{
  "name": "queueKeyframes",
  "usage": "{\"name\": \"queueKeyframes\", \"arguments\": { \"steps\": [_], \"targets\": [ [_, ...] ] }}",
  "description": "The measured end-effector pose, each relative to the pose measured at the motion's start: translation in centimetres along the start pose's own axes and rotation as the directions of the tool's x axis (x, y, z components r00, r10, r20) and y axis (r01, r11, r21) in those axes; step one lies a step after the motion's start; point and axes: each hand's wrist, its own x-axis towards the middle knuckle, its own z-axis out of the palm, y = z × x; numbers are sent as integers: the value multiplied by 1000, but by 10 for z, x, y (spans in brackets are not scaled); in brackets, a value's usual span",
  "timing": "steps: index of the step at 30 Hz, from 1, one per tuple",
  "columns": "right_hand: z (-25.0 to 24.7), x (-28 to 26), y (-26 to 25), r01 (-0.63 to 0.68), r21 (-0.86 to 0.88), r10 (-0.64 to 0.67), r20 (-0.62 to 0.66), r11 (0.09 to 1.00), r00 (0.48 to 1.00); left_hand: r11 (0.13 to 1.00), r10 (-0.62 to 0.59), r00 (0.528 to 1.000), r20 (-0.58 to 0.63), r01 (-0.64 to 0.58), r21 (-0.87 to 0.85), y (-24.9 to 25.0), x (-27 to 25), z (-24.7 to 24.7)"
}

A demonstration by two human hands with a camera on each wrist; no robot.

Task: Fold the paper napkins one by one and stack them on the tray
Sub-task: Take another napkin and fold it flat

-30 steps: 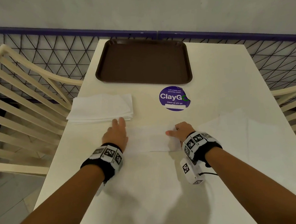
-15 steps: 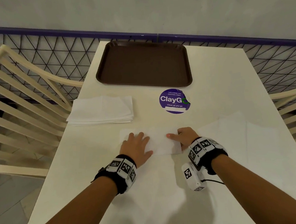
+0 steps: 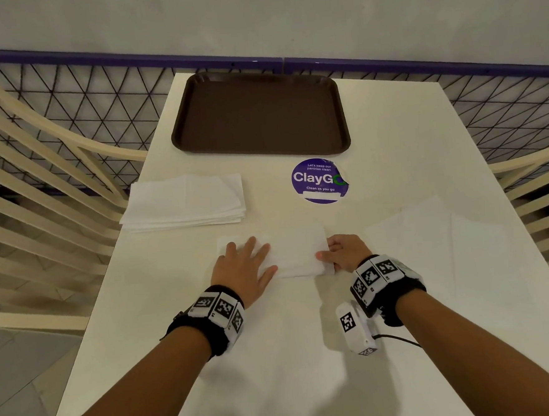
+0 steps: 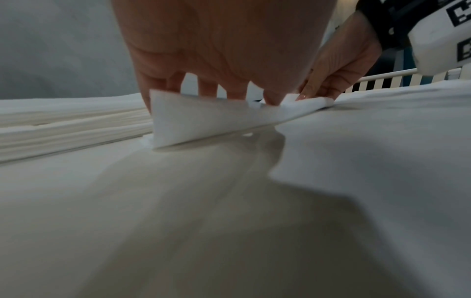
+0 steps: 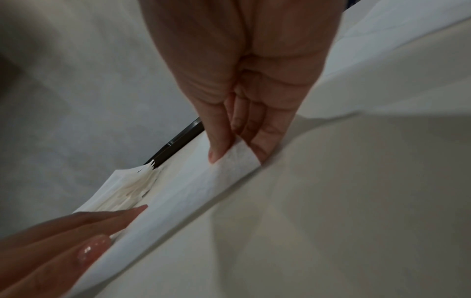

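Note:
A white napkin (image 3: 297,255) folded into a strip lies on the table in front of me. My left hand (image 3: 244,265) rests flat on its left part with straight, spread fingers. My right hand (image 3: 341,252) pinches the napkin's right end (image 5: 237,159) between thumb and fingers. In the left wrist view the napkin (image 4: 203,123) is bent up under the left hand (image 4: 216,60), with the right hand (image 4: 339,66) at its far end. A stack of unfolded napkins (image 3: 185,202) sits to the left. The brown tray (image 3: 260,114) stands bare at the far edge.
A round purple sticker (image 3: 319,180) lies between tray and napkin. A large flat white sheet (image 3: 438,242) lies to the right of my right hand. Cream slatted chairs (image 3: 22,199) flank the white table (image 3: 277,354). A black mesh fence (image 3: 96,100) runs behind.
My left hand slid right, from the table beside the napkin's left edge onto its left part. My right hand stayed at the right end, holding it.

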Motion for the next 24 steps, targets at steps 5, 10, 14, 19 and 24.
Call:
{"name": "queueKeyframes", "arguments": {
  "steps": [5, 10, 14, 19, 24],
  "targets": [
    [3, -6, -7, 46, -210, -63, -79, 977, 995, 997, 13, 999, 46, -16, 69, -6, -2, 2],
    [11, -15, 0, 137, -152, -161, -157, 979, 975, 995, -83, 995, 51, 80, 63, -6, -4, 5],
    [29, -37, 0, 331, -613, -564, -232, 717, 792, 994, -86, 995, 47, 83, 67, -6, -4, 5],
    [81, -60, 16, 495, -820, -641, 219, 288, 736, 991, -89, 994, 63, 82, 110, -5, -3, 3],
    [83, -67, 13, 441, -779, -354, 299, 446, 886, 991, -94, 993, 68, 87, 103, -5, -1, 0]
  ]
}}
